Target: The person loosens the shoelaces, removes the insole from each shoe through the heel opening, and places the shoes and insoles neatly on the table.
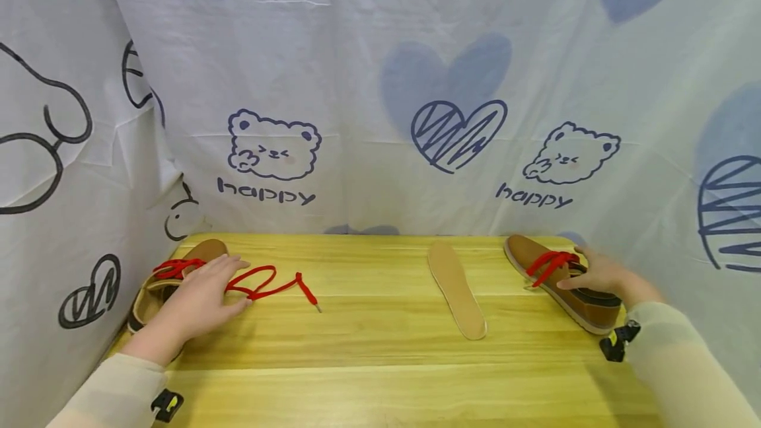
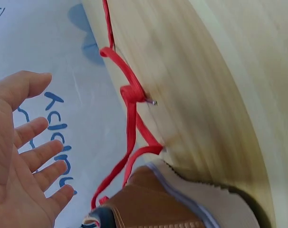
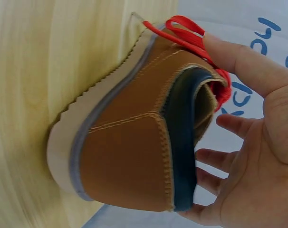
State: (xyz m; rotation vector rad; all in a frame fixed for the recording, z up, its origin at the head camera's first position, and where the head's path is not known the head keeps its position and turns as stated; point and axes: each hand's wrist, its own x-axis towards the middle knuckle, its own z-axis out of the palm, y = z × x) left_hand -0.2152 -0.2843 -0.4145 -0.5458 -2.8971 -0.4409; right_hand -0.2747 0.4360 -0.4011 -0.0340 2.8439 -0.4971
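My left hand is held over a brown shoe at the table's left end, fingers spread. That shoe's red shoelace trails to the right across the table. In the left wrist view the left hand has nothing in its fingers. At the right end lies a second brown shoe, its dark collar facing my right hand. There the thumb lies along the red bow, while the other fingers reach loosely past the shoe opening. In the head view the right hand overlaps the shoe's collar.
A tan insole lies flat between the shoes, nearer the right one. The wooden table is bounded at the back and sides by a white curtain printed with hearts and bears.
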